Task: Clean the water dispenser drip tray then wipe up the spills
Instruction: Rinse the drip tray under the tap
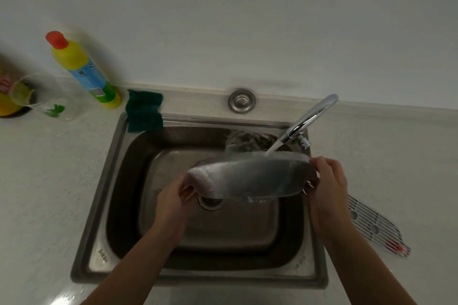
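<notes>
**Drip tray held under the running tap**

Two forearms reach in from the bottom edge. The left hand (173, 202) grasps the left end of the clear drip tray (252, 176), and the right hand (327, 183) grasps the right end, fingers curled round the rim. The tray is held tilted above the steel sink (99, 205), and water from the faucet (312, 116) strikes its far right edge. A white grate (374, 225) lies on the tabletop (37, 181) right of the sink. A green cloth (145, 111) drapes over the sink's back-left corner.

Brushed steel sink (119, 181), glossy chrome faucet (312, 116), translucent plastic drip tray (252, 178).
</notes>
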Available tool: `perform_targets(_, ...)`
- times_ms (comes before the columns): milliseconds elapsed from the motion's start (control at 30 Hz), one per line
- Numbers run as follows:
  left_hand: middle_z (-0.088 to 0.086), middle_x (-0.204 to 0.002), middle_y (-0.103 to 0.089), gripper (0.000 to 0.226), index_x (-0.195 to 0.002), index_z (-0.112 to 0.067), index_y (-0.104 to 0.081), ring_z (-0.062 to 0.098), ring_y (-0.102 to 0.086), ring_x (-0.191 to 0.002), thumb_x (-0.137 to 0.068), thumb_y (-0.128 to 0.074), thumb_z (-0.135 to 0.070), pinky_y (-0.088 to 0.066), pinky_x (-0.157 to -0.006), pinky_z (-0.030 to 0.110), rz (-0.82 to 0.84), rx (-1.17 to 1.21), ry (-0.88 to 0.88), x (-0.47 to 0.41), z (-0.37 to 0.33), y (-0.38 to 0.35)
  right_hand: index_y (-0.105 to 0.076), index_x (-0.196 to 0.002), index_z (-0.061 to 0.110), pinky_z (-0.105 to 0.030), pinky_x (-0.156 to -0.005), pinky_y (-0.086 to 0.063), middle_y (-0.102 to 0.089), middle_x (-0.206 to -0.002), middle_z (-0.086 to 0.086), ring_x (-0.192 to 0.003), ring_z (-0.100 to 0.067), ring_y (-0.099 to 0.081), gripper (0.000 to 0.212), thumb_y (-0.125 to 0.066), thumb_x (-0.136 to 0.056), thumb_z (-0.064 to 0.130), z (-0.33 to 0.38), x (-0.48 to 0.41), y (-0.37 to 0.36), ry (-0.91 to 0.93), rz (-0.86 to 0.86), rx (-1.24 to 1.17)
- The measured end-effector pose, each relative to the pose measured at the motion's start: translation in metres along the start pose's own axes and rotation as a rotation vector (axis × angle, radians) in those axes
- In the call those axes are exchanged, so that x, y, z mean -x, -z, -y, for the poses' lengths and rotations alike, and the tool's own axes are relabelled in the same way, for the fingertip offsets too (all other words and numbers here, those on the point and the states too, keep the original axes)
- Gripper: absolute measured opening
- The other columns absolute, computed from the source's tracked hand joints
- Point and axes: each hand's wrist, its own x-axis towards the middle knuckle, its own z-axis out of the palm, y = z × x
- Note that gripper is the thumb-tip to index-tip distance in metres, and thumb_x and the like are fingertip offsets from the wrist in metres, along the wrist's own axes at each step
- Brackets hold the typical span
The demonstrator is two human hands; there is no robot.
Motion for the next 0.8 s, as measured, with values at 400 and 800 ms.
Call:
perform_targets(400, 0.006, -0.130, -0.074, 0.063, -0.141, -0.019, -0.063, 0.021, -0.072, -0.118, -0.079, -0.073, -0.015, -0.060, -0.099, 0.038, 0.136, 0.125, -0.247, 0.004, -0.053, -0.008, -0.051, -0.139, 0.034, -0.048, -0.086, -0.063, -0.057, -0.132, -0.005, -0.109, -0.030, -0.067, 0.068, -0.074, -0.078, 0.057, -0.041, -0.008, 0.030, -0.259, 0.406, 0.198)
perform_targets(800, 0.015, -0.146, -0.058, 0.064, -0.147, -0.038, -0.053, 0.033, -0.070, -0.121, -0.090, -0.068, -0.013, -0.060, -0.099, 0.044, 0.264, 0.259, 0.100, -0.017, -0.001, 0.007, -0.052, -0.131, 0.040, -0.020, -0.082, -0.052, -0.061, -0.116, 0.021, -0.104, 0.001, -0.060, 0.089, -0.078, -0.054, 0.075, 0.002, -0.013, 0.018, 0.446, 0.417, 0.742)
